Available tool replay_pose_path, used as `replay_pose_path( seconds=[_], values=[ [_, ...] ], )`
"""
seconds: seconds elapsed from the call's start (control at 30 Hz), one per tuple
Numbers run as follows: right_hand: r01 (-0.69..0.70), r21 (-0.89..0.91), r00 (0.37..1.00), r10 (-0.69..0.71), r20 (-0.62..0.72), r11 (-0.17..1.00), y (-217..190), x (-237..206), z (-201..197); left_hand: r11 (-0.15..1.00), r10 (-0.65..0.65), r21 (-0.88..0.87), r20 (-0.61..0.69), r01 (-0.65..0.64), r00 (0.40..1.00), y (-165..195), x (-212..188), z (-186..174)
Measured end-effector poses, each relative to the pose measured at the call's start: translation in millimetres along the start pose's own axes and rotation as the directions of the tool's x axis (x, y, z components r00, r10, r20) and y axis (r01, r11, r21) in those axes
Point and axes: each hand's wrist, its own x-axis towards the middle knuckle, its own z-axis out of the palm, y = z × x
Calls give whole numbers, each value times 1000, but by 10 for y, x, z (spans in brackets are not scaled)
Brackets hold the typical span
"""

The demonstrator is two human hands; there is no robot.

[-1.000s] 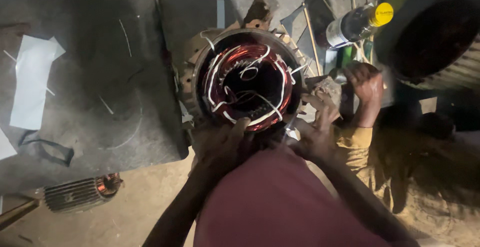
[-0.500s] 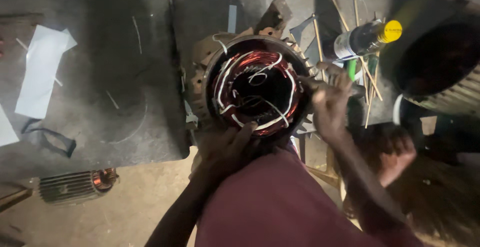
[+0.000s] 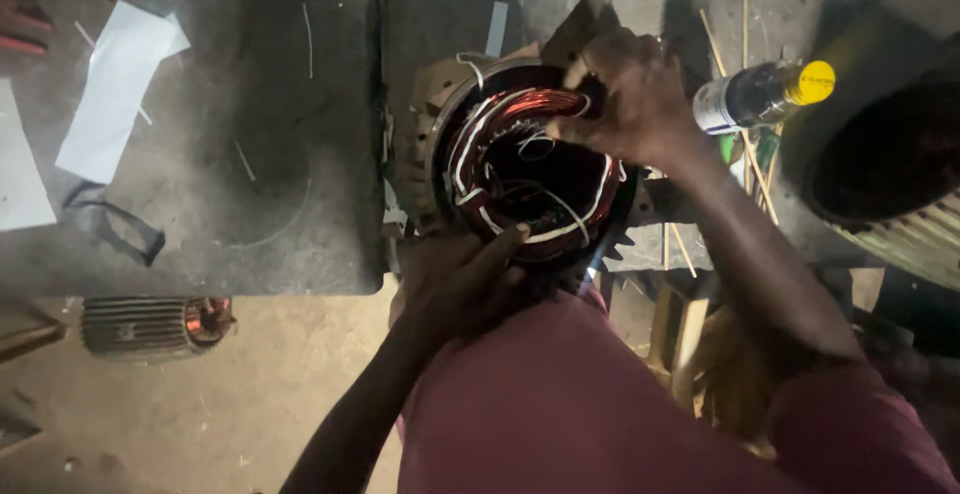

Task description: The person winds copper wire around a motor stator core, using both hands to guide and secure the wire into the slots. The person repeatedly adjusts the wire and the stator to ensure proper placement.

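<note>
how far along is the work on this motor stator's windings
Copper coils already sit around the stator bore, with white sleeving on some leads. The right hand is at the top of the winding, the left hand steadies the near rim. Loose wire ends inside remain untidied.

A dark, scuffed metal worktable point(image 3: 250, 154) carries the round motor stator point(image 3: 530, 159) with its copper windings at its near edge, white paper strips point(image 3: 115, 89) lying well to the left, and a bottle with a yellow cap point(image 3: 765, 94) among thin wooden sticks point(image 3: 745, 144) on the right. Below the table's edge, a small ribbed rotor point(image 3: 150, 326) lies on the dusty floor point(image 3: 220, 414).
</note>
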Motion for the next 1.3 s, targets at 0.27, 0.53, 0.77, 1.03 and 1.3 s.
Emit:
replay_pose_path(
  seconds=[0.27, 0.53, 0.77, 1.03, 1.3],
  values=[
    [-4, -449, 969, -106, -221, 893, -231, -38, 411, 997, -57, -57, -82, 53, 995, 28, -94, 181],
    [494, -41, 760, -454, -464, 869, 231, -992, 352, 981, -77, 164, -185, 107, 980, 82, -74, 210],
    [71, -398, 970, -157, -188, 915, 405, -1172, 700, 933, -69, 340, -148, 116, 987, 50, -181, 243],
    [284, -34, 899, -279, -338, 958, 444, -1002, 447, 815, -579, -437, -599, 381, 552, -533, -602, 417],
    [-113, 49, 994, 113, -7, 992, 266, -985, 293, 688, -696, -20, -300, 725, 652, -717, -285, 508]
  ],
)
